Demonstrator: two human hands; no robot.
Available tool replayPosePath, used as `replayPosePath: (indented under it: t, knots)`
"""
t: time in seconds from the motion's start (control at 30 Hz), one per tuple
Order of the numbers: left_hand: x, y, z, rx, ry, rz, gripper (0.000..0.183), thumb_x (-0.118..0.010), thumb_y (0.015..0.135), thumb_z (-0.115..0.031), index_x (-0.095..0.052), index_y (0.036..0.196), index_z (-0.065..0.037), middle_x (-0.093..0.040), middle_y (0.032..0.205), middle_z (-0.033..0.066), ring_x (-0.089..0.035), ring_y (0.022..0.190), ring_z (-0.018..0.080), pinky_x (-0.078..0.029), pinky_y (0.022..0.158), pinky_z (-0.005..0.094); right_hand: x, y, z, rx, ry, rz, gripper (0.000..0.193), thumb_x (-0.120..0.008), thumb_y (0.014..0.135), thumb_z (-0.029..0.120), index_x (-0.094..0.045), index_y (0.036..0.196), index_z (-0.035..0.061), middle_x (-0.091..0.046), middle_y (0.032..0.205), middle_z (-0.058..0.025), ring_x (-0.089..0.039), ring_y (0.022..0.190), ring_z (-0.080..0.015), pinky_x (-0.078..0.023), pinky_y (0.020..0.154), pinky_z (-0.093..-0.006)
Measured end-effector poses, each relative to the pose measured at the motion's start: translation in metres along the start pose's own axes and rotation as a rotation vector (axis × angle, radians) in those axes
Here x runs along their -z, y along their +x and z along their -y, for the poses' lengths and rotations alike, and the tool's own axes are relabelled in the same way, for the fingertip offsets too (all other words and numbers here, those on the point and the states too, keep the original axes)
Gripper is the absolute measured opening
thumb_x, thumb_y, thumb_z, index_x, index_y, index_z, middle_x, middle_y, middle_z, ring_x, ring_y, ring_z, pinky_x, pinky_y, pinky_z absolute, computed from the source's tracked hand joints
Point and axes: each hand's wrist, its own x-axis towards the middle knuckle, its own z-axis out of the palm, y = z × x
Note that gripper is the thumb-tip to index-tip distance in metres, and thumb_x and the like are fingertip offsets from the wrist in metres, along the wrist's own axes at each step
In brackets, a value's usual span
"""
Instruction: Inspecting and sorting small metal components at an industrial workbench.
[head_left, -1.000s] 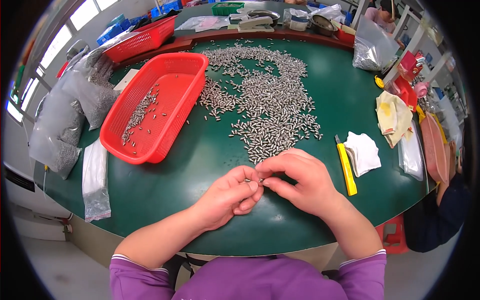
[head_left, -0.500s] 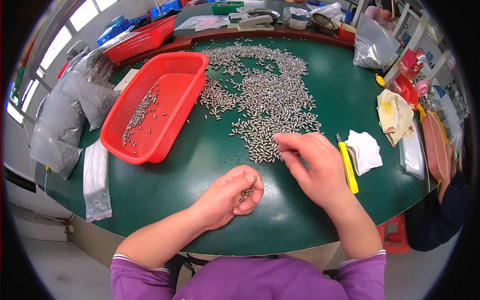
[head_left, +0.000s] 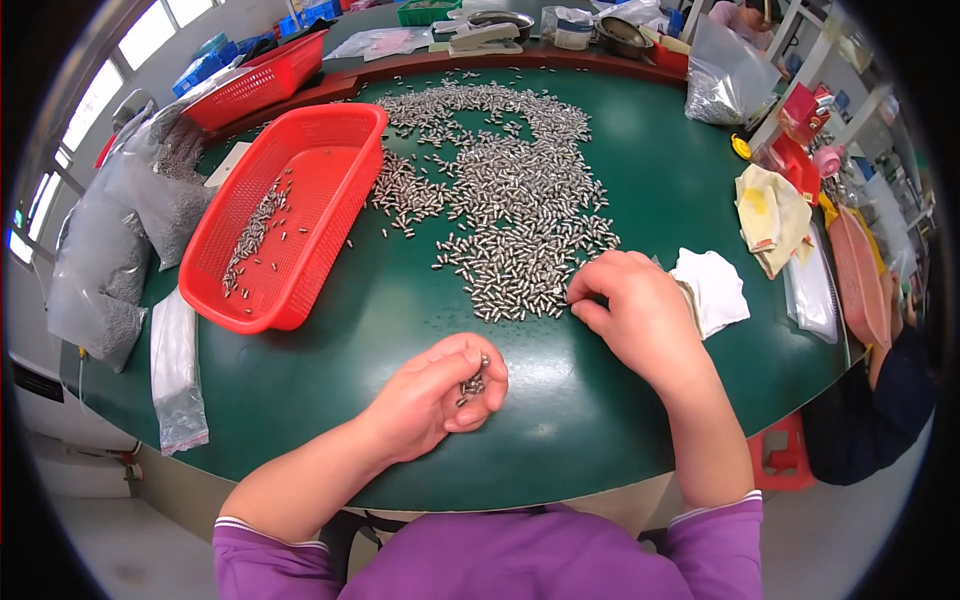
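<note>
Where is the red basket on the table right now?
In the head view the red basket sits on the green table to the person's left, just left of the spread of small metal pins, holding a few pins itself.

A round table with a dark green top (head_left: 400, 330) carries a wide scatter of small silver metal pins (head_left: 510, 190) across its middle. Left of them sits a red perforated plastic basket (head_left: 330, 150) (a few pins inside), with clear plastic bags of pins (head_left: 120, 240) at the left rim. A white folded cloth (head_left: 715, 290) lies to the right, beside a yellowish crumpled cloth (head_left: 770, 215).
</note>
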Motion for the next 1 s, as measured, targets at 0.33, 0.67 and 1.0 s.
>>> replayPosePath:
  t: [0.33,0.67,1.0]
  knots:
    - [-0.001,0.002,0.002,-0.027,0.004,-0.034,0.015,-0.044,0.101,-0.016,-0.054,0.104,-0.005,-0.056,0.085,0.0087,-0.038,0.057,0.0082,-0.031,0.05,0.0219,-0.001,-0.003,0.001,-0.051,-0.13,0.046,0.006,-0.067,0.078,0.009,-0.066,0.083,0.0059,-0.063,0.085,-0.009,-0.06,0.088,-0.0297,-0.049,0.077,-0.0405]
    - [-0.002,0.002,0.001,-0.016,-0.004,-0.024,0.014,-0.053,0.095,-0.01,-0.05,0.109,-0.008,-0.056,0.093,0.0047,-0.042,0.064,0.0072,-0.031,0.054,0.0209,-0.017,0.0,0.031,0.241,0.555,0.11,0.008,-0.069,0.083,0.007,-0.067,0.091,0.0065,-0.064,0.088,-0.0035,-0.06,0.085,-0.02,-0.048,0.076,-0.0318]
    - [0.002,0.003,0.005,0.004,0.066,-0.062,0.015,-0.051,0.099,-0.016,-0.048,0.111,-0.008,-0.056,0.092,0.0043,-0.042,0.063,0.0061,-0.033,0.053,0.0213,-0.025,-0.001,0.032,0.318,0.52,0.078,0.015,-0.071,0.082,0.007,-0.071,0.097,0.0092,-0.062,0.087,-0.0023,-0.059,0.085,-0.0192,-0.048,0.076,-0.0317]
